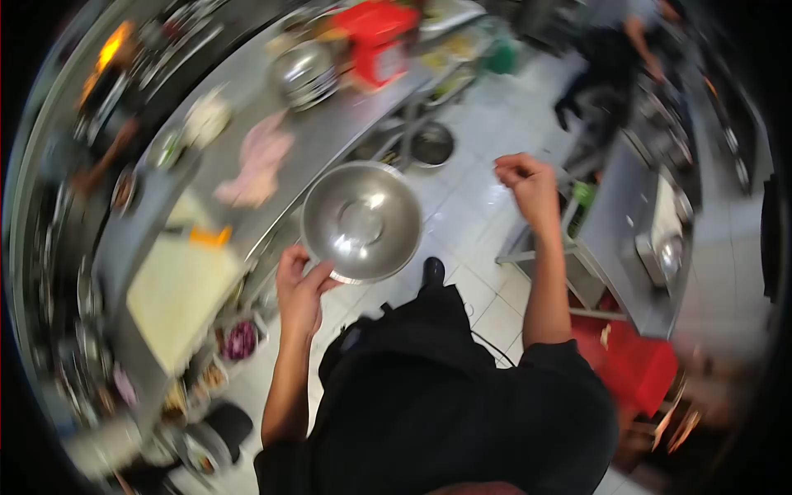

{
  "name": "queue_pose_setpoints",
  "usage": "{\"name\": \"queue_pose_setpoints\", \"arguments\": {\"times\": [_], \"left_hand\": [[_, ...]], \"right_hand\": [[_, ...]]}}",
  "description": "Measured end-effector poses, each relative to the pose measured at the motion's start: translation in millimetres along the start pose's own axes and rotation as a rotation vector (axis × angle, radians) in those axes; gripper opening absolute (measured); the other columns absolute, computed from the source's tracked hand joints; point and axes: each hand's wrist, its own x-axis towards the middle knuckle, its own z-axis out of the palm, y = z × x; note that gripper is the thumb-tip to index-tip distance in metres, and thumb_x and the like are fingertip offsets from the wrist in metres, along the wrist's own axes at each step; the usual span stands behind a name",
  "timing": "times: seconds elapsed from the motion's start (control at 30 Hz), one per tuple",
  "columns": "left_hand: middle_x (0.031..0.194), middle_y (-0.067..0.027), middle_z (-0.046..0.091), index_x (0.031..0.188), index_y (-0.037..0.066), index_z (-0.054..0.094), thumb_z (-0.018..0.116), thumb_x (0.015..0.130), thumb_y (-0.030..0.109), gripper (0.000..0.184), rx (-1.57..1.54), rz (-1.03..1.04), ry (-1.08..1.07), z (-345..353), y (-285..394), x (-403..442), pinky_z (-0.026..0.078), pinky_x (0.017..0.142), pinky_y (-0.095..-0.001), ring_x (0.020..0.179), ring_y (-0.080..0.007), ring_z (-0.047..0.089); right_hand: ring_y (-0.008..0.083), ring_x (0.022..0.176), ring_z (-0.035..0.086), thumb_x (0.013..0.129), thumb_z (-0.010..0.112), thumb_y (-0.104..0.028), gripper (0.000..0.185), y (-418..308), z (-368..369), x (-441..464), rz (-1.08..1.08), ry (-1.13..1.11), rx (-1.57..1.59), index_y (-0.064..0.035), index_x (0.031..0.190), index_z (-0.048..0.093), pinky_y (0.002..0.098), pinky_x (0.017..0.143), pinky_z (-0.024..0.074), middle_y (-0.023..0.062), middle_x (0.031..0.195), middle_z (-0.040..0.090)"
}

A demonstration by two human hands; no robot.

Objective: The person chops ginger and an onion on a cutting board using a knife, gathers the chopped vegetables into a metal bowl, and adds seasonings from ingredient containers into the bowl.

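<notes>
My left hand (303,293) grips the lower-left rim of a round steel bowl (363,221), thumb at the edge. The bowl hangs over the floor beside the steel counter, its hollow side facing me, and nothing shows in it. To the right, my right hand (525,183) is raised in the air, apart from the bowl, its fingers bent together; blur hides whether anything small is between them. A cutting board (177,289) with an orange-handled tool (210,237) lies on the counter, left of the bowl. Near it is a pink cloth-like item (257,161).
Steel bowls (307,76) and a red container (377,41) stand on the counter's far part. A person in dark clothes (606,74) is at the upper right. A steel table (631,247) and a red bin (627,359) are at the right. Flames (109,54) show upper left.
</notes>
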Motion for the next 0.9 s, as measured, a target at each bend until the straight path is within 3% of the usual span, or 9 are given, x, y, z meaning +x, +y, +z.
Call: {"name": "queue_pose_setpoints", "arguments": {"times": [0.2,0.4,0.63,0.9], "left_hand": [[0.100,-0.0076,0.060,0.106,0.004,0.048,0.058,0.087,-0.006,0.024,0.068,-0.064,-0.269,172,-34,72,0.062,0.065,-0.0283,0.080,-0.0144,0.066],[0.109,-0.0069,0.051,0.107,0.004,0.048,0.063,0.084,-0.004,0.029,0.043,-0.129,-0.458,326,-59,127,0.062,0.068,-0.0295,0.084,-0.0158,0.064],[0.109,-0.0068,0.054,0.107,0.005,0.048,0.063,0.083,-0.006,0.030,0.073,-0.148,-0.453,415,-59,200,0.062,0.068,-0.0299,0.085,-0.0166,0.065],[0.109,-0.0086,0.056,0.106,0.003,0.047,0.061,0.084,-0.008,0.028,0.053,-0.206,-0.530,510,-60,326,0.063,0.066,-0.0288,0.083,-0.0171,0.067]], "right_hand": [[0.0115,0.068,0.059,0.081,0.072,-0.003,0.012,53,-150,-7,0.186,0.289,-0.090,0.0009,0.093,0.073,0.0260,0.065,0.0478,0.0052,0.077,0.066],[0.0089,0.067,0.059,0.083,0.070,-0.001,0.010,118,-272,22,0.232,0.459,-0.156,0.0021,0.092,0.072,0.0243,0.063,0.0475,0.0032,0.076,0.067],[0.0068,0.066,0.057,0.085,0.071,-0.004,0.012,161,-329,103,0.265,0.512,-0.065,0.0026,0.095,0.072,0.0227,0.060,0.0451,0.0012,0.074,0.066],[0.0102,0.070,0.062,0.085,0.072,-0.007,0.018,205,-367,230,0.346,0.544,-0.203,0.0043,0.099,0.071,0.0254,0.066,0.0502,0.0059,0.082,0.071]]}}
